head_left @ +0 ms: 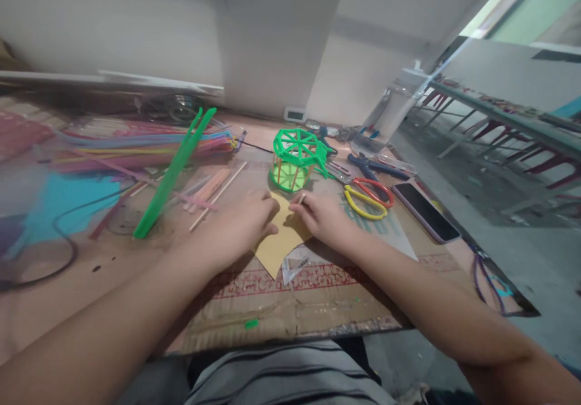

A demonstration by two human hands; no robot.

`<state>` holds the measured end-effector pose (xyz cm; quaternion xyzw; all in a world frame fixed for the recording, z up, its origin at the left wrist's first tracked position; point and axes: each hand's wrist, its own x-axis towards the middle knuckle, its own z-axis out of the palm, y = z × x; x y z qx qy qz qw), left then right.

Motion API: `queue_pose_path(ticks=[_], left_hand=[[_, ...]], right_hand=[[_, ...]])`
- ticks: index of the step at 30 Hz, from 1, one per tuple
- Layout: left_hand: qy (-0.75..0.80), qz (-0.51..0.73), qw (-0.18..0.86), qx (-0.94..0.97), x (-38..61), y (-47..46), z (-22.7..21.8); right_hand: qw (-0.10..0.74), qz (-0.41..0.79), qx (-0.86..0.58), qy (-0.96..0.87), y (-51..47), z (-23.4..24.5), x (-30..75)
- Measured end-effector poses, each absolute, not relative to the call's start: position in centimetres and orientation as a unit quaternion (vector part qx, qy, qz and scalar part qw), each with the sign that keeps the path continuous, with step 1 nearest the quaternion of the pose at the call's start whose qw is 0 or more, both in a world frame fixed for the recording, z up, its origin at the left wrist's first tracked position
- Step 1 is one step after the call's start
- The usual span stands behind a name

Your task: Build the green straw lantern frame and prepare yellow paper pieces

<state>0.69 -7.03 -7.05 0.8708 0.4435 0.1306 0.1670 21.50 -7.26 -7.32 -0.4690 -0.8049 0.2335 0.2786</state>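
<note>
A sheet of yellow paper (276, 250) with a curved lower edge lies in front of me. My left hand (256, 214) is curled over its left side, fingers bent and thumb on the paper. My right hand (320, 217) pinches a thin pale stick (301, 198) over the right part of the sheet; most of the stick is hidden by the fingers. Just beyond both hands stands a small green round frame (297, 144), with a spoked top, thin orange uprights and a light green base.
To the right lie scissors (367, 199) with red and yellow handles, dark blue pliers (374, 166) and a phone (426, 212). Behind stands a clear water bottle (393, 114). Green pipe cleaners (172, 178), a bundle of coloured ones (181, 151) and a wooden stick (220, 194) lie left.
</note>
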Motion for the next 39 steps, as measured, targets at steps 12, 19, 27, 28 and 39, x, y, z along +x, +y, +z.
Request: queue_pose_path(ticks=[12,19,27,28,39], left_hand=[[0.439,0.204,0.267,0.833,2.0,-7.9,-3.6],[0.407,0.238,0.399,0.786,2.6,-8.8,-2.9],[0.455,0.245,0.405,0.754,2.6,-8.5,-4.1],[0.457,0.246,0.407,0.751,2.5,-8.3,-4.2],[0.51,0.121,0.227,0.82,1.2,-5.8,-5.3]], right_hand=[[0.425,0.758,-0.404,-0.284,-7.9,-5.7,21.4],[0.437,0.733,-0.363,-0.374,-8.0,-6.3,21.7],[0.425,0.547,-0.414,-0.59,-7.3,-4.5,23.4],[0.412,0.512,-0.426,-0.622,-7.0,-4.0,24.0],[0.043,0.239,-0.283,-0.928,-9.2,-3.6,26.2]])
